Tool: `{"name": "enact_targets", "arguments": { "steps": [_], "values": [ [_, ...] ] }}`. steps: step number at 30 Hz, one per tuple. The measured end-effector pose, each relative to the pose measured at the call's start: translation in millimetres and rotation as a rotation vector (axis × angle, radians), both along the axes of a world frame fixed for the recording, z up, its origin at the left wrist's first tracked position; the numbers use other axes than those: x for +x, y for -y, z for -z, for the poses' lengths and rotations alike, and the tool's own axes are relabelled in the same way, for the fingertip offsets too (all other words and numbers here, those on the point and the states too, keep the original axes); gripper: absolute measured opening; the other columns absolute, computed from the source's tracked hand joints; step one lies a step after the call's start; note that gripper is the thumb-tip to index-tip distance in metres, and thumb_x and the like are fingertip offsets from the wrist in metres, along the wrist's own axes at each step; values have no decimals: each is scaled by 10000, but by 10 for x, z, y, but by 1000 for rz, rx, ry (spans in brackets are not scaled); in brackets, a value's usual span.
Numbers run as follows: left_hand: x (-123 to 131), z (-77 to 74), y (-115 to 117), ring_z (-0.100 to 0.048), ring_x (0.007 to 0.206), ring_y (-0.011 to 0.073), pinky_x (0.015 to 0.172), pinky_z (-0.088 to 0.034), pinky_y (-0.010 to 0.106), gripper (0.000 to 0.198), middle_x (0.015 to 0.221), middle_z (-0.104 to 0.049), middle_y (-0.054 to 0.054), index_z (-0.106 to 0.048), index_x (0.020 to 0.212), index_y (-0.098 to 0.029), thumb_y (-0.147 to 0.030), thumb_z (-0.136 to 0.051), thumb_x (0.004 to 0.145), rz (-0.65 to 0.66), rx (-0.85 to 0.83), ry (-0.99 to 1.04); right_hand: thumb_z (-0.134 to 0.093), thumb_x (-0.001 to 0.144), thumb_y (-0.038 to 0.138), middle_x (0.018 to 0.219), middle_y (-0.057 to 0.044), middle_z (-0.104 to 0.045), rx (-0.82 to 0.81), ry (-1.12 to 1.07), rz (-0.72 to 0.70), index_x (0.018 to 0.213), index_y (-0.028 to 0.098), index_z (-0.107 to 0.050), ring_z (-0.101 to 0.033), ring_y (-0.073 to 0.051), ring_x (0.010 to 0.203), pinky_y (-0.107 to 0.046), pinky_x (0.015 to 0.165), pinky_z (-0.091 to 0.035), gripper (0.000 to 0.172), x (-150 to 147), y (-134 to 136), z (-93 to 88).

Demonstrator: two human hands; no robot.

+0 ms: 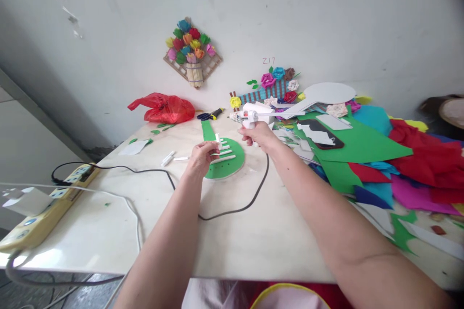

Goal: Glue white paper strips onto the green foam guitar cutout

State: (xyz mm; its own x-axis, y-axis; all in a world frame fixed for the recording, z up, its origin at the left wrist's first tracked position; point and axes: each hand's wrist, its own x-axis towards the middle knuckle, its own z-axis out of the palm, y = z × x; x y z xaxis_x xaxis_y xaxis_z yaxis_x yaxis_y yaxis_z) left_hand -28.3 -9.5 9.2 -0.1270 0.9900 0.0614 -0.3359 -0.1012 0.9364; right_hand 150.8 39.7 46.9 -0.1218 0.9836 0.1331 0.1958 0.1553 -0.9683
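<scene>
My left hand (205,154) pinches a short white strip (218,140) above a round green board (237,154) with a green neck piece (208,130) at its far side. Several white strips (224,159) lie in rows across the green circle, and a line of dark dots runs below them. In my right hand (259,136) is a white glue gun (253,117), held to the right of the board, with a black cord (261,186) trailing from it. More loose white strips (167,158) lie on the table left of my left hand.
A yellow power strip (47,207) and cables sit at the left. Behind are a red plastic bag (166,108) and scissors (210,115). Coloured paper (366,140), a phone (321,134) and a white guitar-shaped cutout (328,94) pile up at right. Paper-flower crafts (190,48) hang on the wall.
</scene>
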Motion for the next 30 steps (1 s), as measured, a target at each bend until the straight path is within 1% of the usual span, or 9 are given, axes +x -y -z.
{"name": "enact_targets", "arguments": {
  "steps": [1,2,3,5,8,10,12,18,30],
  "values": [
    [5,0,2,-508,497,89,446,-410,200,203,525,-544,-4,-607,620,-100,-236,-703,503,3,3,-22,-638,688,172,483,17,-554,-29,-116,-35,730,126,-562,-460,-76,367,-190,367,-380,99,-67,41,-9],
    [10,1,4,-509,500,89,449,-409,200,207,527,-547,-2,-609,622,-101,-241,-707,506,4,6,-44,-664,659,150,475,22,-553,-38,-204,-51,717,125,-553,-459,-72,364,-181,354,-369,127,-129,79,-15],
    [14,1,5,-509,503,90,449,-409,200,209,530,-549,-1,-609,621,-103,-247,-710,508,2,10,-66,-691,627,133,483,22,-560,-45,-266,-43,707,125,-545,-486,-78,385,-176,348,-366,167,-182,111,-15],
    [24,2,5,-513,512,95,446,-407,202,212,535,-551,1,-609,617,-106,-258,-714,513,0,20,-107,-720,591,124,487,27,-567,-68,-305,-51,703,123,-545,-472,-69,365,-172,329,-343,208,-259,153,-4],
    [40,2,3,-517,520,101,447,-409,205,215,540,-553,4,-611,618,-111,-272,-717,522,2,32,-158,-741,563,123,464,57,-538,-97,-319,-80,701,124,-551,-413,-45,319,-167,305,-294,234,-305,181,20],
    [49,3,2,-519,527,105,450,-413,209,223,547,-557,7,-613,628,-113,-280,-720,526,2,33,-183,-748,545,112,461,70,-522,-110,-332,-105,700,124,-551,-401,-39,317,-167,309,-293,251,-310,190,28],
    [52,6,2,-520,533,107,454,-416,211,228,553,-561,8,-613,633,-116,-284,-724,525,-1,28,-196,-744,534,89,466,76,-517,-119,-335,-125,701,123,-550,-403,-38,322,-170,319,-308,258,-309,197,28],
    [45,19,0,-523,537,104,461,-411,206,225,556,-559,7,-617,637,-116,-286,-720,529,10,17,-203,-650,564,1,472,75,-521,-125,-331,-154,721,122,-558,-422,-47,331,-177,337,-339,218,-312,202,35],
    [66,10,6,-522,529,104,464,-405,205,201,547,-556,6,-607,625,-120,-268,-701,526,19,0,-189,-621,559,-17,454,77,-514,-120,-327,-145,705,118,-546,-422,-57,322,-187,327,-336,213,-329,204,46]
  ]
}}
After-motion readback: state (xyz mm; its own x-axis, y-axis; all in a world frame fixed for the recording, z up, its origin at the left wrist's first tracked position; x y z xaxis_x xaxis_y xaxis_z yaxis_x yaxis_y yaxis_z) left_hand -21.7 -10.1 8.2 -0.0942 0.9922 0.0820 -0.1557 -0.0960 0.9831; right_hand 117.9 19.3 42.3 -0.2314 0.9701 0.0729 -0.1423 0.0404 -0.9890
